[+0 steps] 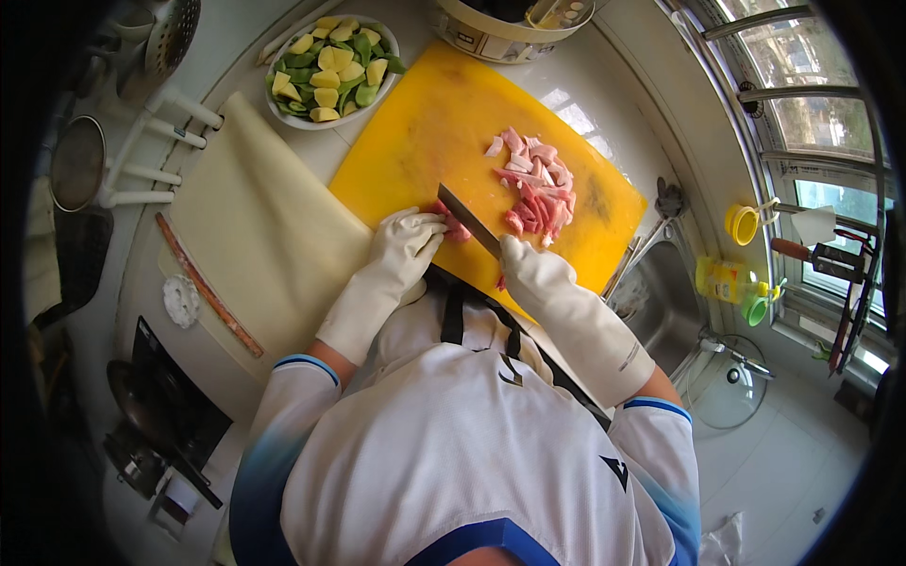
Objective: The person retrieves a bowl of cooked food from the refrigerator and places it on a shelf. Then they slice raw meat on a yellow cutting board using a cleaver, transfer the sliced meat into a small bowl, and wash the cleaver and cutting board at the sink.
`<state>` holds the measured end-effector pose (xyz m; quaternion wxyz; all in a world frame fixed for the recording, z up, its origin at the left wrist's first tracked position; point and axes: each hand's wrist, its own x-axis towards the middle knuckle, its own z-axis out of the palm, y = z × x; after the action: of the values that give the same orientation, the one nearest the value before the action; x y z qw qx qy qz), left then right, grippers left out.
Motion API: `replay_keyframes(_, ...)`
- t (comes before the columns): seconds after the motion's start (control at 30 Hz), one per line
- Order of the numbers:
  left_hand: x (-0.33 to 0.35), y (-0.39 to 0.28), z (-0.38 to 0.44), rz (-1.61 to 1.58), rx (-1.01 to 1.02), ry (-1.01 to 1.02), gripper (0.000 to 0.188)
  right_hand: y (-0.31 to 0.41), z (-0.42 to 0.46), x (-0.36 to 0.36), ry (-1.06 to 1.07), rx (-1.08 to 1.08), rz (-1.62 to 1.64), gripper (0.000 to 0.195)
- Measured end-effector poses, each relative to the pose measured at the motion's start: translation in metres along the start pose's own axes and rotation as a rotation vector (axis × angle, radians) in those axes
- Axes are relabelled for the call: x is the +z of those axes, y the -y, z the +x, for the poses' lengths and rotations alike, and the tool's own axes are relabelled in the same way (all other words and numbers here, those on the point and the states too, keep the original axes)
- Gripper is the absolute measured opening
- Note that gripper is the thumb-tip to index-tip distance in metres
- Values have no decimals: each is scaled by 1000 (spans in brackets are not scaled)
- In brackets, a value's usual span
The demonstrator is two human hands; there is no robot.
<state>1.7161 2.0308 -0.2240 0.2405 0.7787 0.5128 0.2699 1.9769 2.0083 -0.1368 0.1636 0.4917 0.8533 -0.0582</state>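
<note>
A yellow cutting board (425, 120) lies slantwise on the counter before me. My right hand (534, 272), in a long white rubber glove, grips a knife (468, 221) whose broad blade points up and to the left. Just left of the blade, my gloved left hand (410, 237) presses its fingertips on a piece of raw meat (456, 228), partly hidden by the blade and fingers. Right of the knife is a loose heap of cut raw meat (541, 187), with pale fatty strips and redder slices. A small red scrap (501, 284) lies near my right wrist.
Beyond the board's left corner stands a white bowl (311, 126) of potato chunks and green pods. A pale mat (262, 205) with a wooden rolling pin (209, 284) lies left. A round container (488, 42) stands behind; the sink (662, 304) is right, the stove (173, 396) lower left.
</note>
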Motion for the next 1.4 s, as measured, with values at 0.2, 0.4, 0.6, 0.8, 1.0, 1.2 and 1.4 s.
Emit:
replay_keyframes(0.2,12,7,6,116,53,132,15,29,69,49,-295,17,89,21)
replay_keyframes(0.4,22,13,1,46,-11,109,10,13,55,18,-143,216,530,20)
replay_keyframes(0.6,1,7,-1,-108,6,-76,12,-13,22,16,-348,263,530,24)
replay_keyframes(0.8,-23,9,-7,-131,-23,-154,15,-3,3,-5,-145,117,491,23)
replay_keyframes(1.0,-9,16,-3,-93,5,-112,14,-5,4,2,-54,11,243,19)
replay_keyframes(1.2,1,20,-2,55,16,20,13,25,45,16,44,170,372,21)
replay_keyframes(1.4,-3,19,-1,-12,30,-10,14,27,52,23,-258,191,619,18)
